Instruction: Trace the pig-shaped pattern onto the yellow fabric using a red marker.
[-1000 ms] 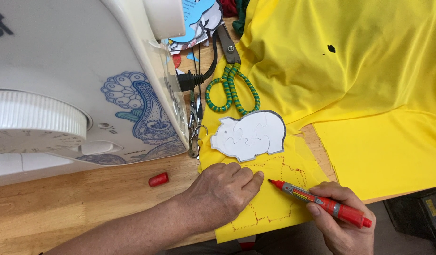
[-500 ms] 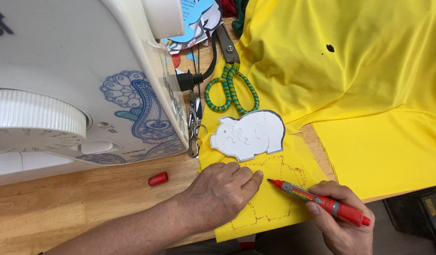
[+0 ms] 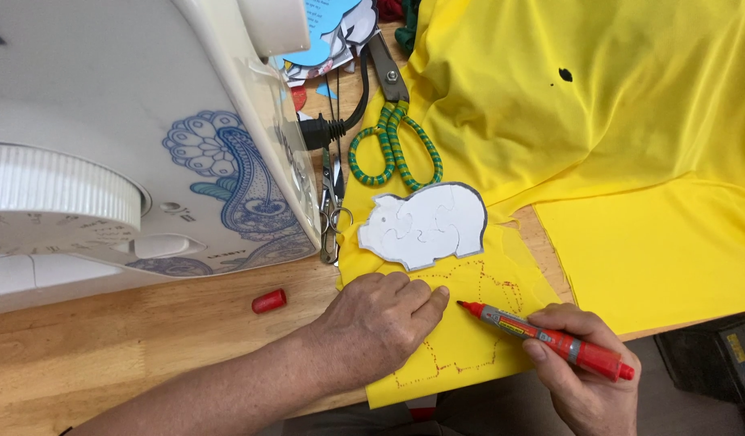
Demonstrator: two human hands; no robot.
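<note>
My left hand [image 3: 378, 323] presses flat on a small piece of yellow fabric [image 3: 469, 331] that carries a dotted red outline. My right hand [image 3: 582, 371] grips a red marker [image 3: 542, 337], its tip just above the fabric, right of my left fingertips. A white animal-shaped template [image 3: 425, 224] with puzzle-like lines lies on the fabric just beyond my left hand. The marker's red cap [image 3: 268, 301] rests on the wooden table [image 3: 130, 347] to the left.
A white sewing machine [image 3: 122, 129] with blue paisley decoration fills the left. Scissors with green-wrapped handles [image 3: 393, 137] and small thread snips [image 3: 332, 211] lie beside it. A large yellow cloth [image 3: 598, 113] covers the right side. Paper cutouts [image 3: 332, 32] sit at the back.
The marker tip has shifted slightly to the left, toward my left fingertips. My left hand has stayed in place on the fabric.
</note>
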